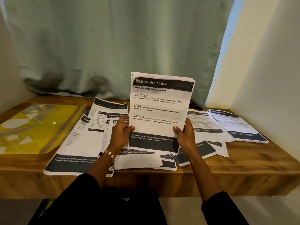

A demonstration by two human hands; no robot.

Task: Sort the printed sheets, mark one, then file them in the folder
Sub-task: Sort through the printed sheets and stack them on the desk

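I'm at a small home work nook: a wooden table (243,168) set between plain white walls (267,62), a pale green curtain (113,46) hanging at the far side, printed sheets (78,143) spread over it.

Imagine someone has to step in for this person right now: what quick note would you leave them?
Left hand and right hand both grip the lower edges of a held stack, upright, top page "Bottle Label Replacement".
Loose sheets lie scattered on the desk; a neater pile sits at right.
Yellow folder lies closed at left.
Done: sorting partly.
Left: finish sorting, mark one sheet, file everything. No pen visible.
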